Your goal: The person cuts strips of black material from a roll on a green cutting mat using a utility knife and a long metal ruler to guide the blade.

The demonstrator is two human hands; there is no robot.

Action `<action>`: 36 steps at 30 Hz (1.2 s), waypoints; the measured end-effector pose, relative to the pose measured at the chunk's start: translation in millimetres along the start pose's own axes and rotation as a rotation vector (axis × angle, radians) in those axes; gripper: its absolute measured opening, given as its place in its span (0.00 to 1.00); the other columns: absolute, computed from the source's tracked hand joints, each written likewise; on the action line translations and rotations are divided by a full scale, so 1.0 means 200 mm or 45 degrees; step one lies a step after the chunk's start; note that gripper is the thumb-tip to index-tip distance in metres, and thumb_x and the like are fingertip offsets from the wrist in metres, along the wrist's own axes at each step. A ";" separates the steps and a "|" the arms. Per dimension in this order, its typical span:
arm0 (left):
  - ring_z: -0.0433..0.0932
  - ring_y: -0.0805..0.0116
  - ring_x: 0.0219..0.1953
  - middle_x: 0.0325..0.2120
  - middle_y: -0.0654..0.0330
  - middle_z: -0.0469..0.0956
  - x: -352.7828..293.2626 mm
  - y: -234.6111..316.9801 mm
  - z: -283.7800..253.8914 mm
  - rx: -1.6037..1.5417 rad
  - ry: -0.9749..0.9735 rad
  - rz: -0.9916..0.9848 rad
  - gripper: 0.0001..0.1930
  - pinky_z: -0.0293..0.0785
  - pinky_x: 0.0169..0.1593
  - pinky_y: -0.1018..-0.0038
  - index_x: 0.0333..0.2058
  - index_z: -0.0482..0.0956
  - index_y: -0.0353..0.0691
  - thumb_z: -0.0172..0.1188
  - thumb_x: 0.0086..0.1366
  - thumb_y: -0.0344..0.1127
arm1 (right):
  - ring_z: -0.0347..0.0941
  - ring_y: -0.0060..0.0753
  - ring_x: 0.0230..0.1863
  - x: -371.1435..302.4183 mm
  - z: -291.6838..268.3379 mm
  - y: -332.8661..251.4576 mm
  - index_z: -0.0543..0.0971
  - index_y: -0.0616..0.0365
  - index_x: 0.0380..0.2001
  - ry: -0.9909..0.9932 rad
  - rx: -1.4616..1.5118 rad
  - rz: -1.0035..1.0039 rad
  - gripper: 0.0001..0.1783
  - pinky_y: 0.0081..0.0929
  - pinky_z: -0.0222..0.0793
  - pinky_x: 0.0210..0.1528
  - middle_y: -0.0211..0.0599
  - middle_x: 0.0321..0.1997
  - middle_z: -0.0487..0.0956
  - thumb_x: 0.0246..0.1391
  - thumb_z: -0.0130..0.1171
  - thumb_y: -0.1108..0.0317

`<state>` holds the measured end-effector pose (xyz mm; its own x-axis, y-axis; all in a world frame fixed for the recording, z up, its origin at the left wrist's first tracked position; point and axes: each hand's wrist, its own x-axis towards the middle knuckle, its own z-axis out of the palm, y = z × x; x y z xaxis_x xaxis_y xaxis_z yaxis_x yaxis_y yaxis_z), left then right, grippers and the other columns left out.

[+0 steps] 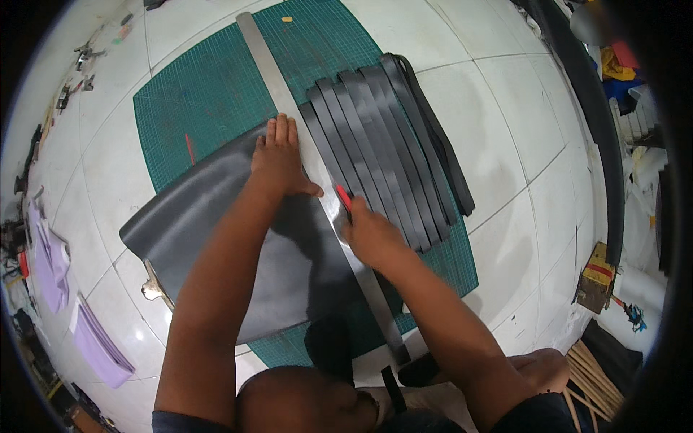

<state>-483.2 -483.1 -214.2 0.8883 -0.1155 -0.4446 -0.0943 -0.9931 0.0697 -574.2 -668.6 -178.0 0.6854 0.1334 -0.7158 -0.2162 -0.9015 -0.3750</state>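
Observation:
My left hand (281,160) lies with its fingers stretched out, pressing on a long metal ruler (260,50) and the dark grey sheet (289,289) beside it. The sheet looks smooth and slightly shiny, and its left side curves over in a fold. Closed around a red-handled cutter knife (343,193), my right hand (372,234) rests against the ruler's right edge; the blade cannot be made out. To the right of the ruler, several cut grey strips (375,137) lie side by side. Beneath everything is a green cutting mat (202,94).
A metal clip (153,285) grips the sheet's left edge. A thin red stick (190,149) lies on the mat. Folded lilac cloth (101,343) sits on the white tiled floor at left. At right are a long black roll (606,144), a small box (598,278) and wooden sticks (592,375).

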 end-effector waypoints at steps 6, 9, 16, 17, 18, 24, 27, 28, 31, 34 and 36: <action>0.45 0.45 0.76 0.73 0.44 0.46 0.00 -0.02 0.01 -0.065 0.059 0.013 0.77 0.56 0.74 0.56 0.71 0.45 0.30 0.83 0.28 0.62 | 0.80 0.69 0.39 -0.58 0.30 0.45 0.64 0.60 0.51 -0.144 -0.043 0.164 0.21 0.60 0.74 0.43 0.65 0.35 0.81 0.67 0.51 0.55; 0.44 0.47 0.76 0.74 0.45 0.45 0.01 -0.01 0.01 -0.028 0.011 0.016 0.79 0.54 0.74 0.56 0.72 0.43 0.31 0.82 0.27 0.66 | 0.80 0.68 0.39 -0.80 0.38 0.60 0.65 0.60 0.47 -0.239 -0.057 0.300 0.21 0.60 0.74 0.43 0.64 0.35 0.81 0.67 0.50 0.52; 0.46 0.41 0.75 0.72 0.39 0.47 0.03 -0.04 0.04 -0.018 0.093 0.063 0.83 0.56 0.73 0.54 0.71 0.46 0.29 0.81 0.20 0.70 | 0.80 0.67 0.42 -1.07 0.37 0.72 0.64 0.61 0.47 -0.250 -0.144 0.270 0.22 0.58 0.74 0.45 0.63 0.37 0.81 0.68 0.49 0.51; 0.49 0.41 0.74 0.71 0.39 0.50 0.02 -0.05 0.07 0.003 0.151 0.080 0.80 0.58 0.72 0.53 0.70 0.49 0.29 0.80 0.23 0.70 | 0.80 0.68 0.42 -1.06 0.34 0.70 0.65 0.61 0.47 -0.199 -0.066 0.240 0.22 0.57 0.74 0.45 0.64 0.37 0.81 0.68 0.49 0.51; 0.53 0.41 0.73 0.70 0.39 0.53 0.01 -0.07 0.11 0.025 0.208 0.097 0.77 0.60 0.71 0.53 0.70 0.51 0.29 0.79 0.27 0.70 | 0.80 0.68 0.42 -1.07 0.28 0.65 0.65 0.61 0.47 -0.151 0.012 0.209 0.22 0.57 0.74 0.45 0.65 0.37 0.81 0.68 0.50 0.51; 0.76 0.43 0.53 0.52 0.47 0.75 0.20 -0.05 0.01 -0.260 0.527 0.027 0.37 0.72 0.55 0.51 0.59 0.72 0.35 0.67 0.58 0.54 | 0.79 0.66 0.39 -1.03 0.28 0.70 0.65 0.61 0.49 0.033 0.426 0.300 0.23 0.51 0.71 0.41 0.60 0.34 0.80 0.67 0.54 0.51; 0.76 0.45 0.54 0.50 0.49 0.77 0.36 -0.04 0.00 -0.138 0.549 0.076 0.27 0.72 0.55 0.53 0.53 0.76 0.39 0.67 0.59 0.48 | 0.78 0.67 0.40 -1.01 0.39 0.80 0.65 0.61 0.50 0.046 0.436 0.270 0.23 0.51 0.71 0.41 0.60 0.34 0.79 0.67 0.54 0.52; 0.76 0.47 0.54 0.49 0.50 0.77 0.38 -0.02 -0.01 -0.101 0.533 0.064 0.24 0.71 0.56 0.54 0.51 0.77 0.41 0.66 0.60 0.46 | 0.78 0.67 0.40 -1.01 0.41 0.81 0.65 0.61 0.50 0.023 0.459 0.293 0.23 0.52 0.71 0.41 0.60 0.34 0.80 0.67 0.55 0.52; 0.78 0.50 0.52 0.45 0.53 0.80 0.44 0.00 -0.06 -0.233 0.357 -0.025 0.18 0.70 0.56 0.56 0.47 0.78 0.43 0.67 0.60 0.41 | 0.78 0.69 0.40 -1.02 0.50 0.88 0.65 0.59 0.51 0.062 0.474 0.275 0.24 0.55 0.72 0.41 0.62 0.36 0.80 0.67 0.55 0.51; 0.79 0.51 0.50 0.40 0.56 0.82 0.52 -0.05 -0.04 -0.433 0.382 -0.068 0.17 0.70 0.56 0.56 0.46 0.78 0.44 0.68 0.59 0.40 | 0.79 0.70 0.40 -1.01 0.55 0.91 0.65 0.58 0.52 0.123 0.476 0.206 0.24 0.57 0.72 0.40 0.62 0.36 0.81 0.66 0.55 0.51; 0.78 0.50 0.51 0.39 0.55 0.82 0.53 -0.11 0.00 -0.595 0.469 -0.069 0.19 0.70 0.57 0.56 0.47 0.78 0.44 0.68 0.59 0.40 | 0.79 0.67 0.39 -0.97 0.58 0.89 0.66 0.59 0.50 0.156 0.516 0.174 0.24 0.55 0.72 0.40 0.60 0.36 0.80 0.65 0.57 0.51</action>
<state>-386.1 -474.6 -263.0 0.9916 0.0324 -0.1253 0.0890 -0.8739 0.4780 -827.7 -807.8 -174.6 0.7036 -0.0478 -0.7090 -0.5490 -0.6699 -0.4997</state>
